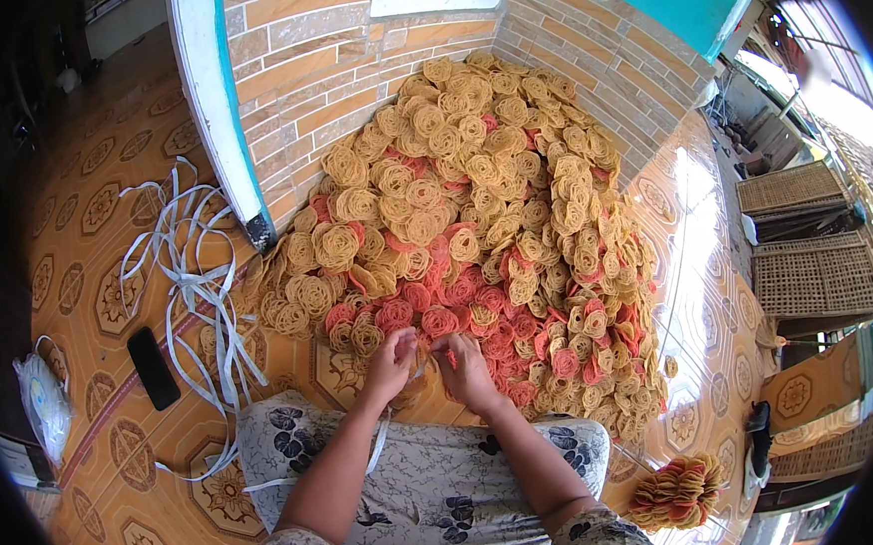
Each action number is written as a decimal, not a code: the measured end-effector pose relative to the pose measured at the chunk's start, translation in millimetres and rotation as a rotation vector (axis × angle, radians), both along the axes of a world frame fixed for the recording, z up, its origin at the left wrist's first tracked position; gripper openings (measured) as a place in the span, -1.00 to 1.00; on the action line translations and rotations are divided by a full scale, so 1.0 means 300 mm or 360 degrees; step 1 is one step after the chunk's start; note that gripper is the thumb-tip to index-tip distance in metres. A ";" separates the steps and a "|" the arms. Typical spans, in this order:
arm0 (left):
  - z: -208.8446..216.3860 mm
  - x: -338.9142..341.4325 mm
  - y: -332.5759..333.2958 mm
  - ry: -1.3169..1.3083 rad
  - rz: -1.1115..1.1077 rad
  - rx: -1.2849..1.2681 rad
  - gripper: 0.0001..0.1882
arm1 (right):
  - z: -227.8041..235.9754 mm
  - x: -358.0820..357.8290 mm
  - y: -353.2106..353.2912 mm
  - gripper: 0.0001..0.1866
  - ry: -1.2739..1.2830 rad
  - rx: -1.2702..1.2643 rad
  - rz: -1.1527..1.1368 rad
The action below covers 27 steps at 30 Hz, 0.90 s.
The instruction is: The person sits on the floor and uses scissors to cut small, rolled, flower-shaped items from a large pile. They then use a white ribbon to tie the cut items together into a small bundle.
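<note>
My left hand [392, 365] is closed in a pinch in front of a big heap of round lacy nests [431, 183], which look like dried noodle rounds. A white strip [378, 442] runs from beneath the left hand down over my lap and seems gripped in its fingers. Just to the right, my right hand [469, 372] has its thumb and fingers pressed together. Something small and reddish shows at its fingertips, too small to make out. The nests are mostly tan, with red ones [439, 320] gathered nearest my hands.
A tangle of white strips [198, 287] lies on the tiled floor at left, beside a black phone [152, 368] and a clear plastic bag [43, 401]. A stacked bundle of nests [676, 493] sits at lower right. Woven racks [819, 277] stand far right; a brick wall [314, 70] backs the heap.
</note>
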<state>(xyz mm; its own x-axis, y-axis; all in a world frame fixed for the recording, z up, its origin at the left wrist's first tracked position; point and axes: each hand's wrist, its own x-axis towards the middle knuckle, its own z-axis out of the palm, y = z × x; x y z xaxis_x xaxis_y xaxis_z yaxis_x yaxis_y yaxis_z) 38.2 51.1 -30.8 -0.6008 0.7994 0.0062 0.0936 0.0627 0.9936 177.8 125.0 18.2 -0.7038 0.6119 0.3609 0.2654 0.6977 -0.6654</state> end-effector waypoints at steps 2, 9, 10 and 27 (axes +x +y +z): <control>0.029 -0.001 0.002 0.0167 -0.0021 0.0162 -0.82 | 0.001 -0.003 0.001 -0.83 0.0047 -0.0009 0.0066; 0.041 -0.029 -0.034 0.0685 -0.0358 -0.0157 -0.87 | -0.027 -0.021 0.030 -0.87 0.0183 -0.0442 -0.0109; 0.031 -0.029 -0.032 0.0745 -0.0326 -0.0098 -0.88 | -0.033 -0.024 0.043 -0.88 0.0153 -0.0422 -0.0072; 0.022 -0.027 -0.015 -0.0135 -0.0442 -0.0143 -0.81 | 0.007 0.067 0.345 -0.87 0.0117 0.0079 -0.0857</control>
<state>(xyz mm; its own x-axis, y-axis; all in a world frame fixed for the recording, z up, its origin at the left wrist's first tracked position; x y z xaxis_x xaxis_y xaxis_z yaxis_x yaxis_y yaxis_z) 30.2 46.7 -24.2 -0.3547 0.9282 -0.1125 0.0364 0.1340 0.9903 198.0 228.5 20.3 -0.2671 0.8599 0.4349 0.5477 0.5068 -0.6657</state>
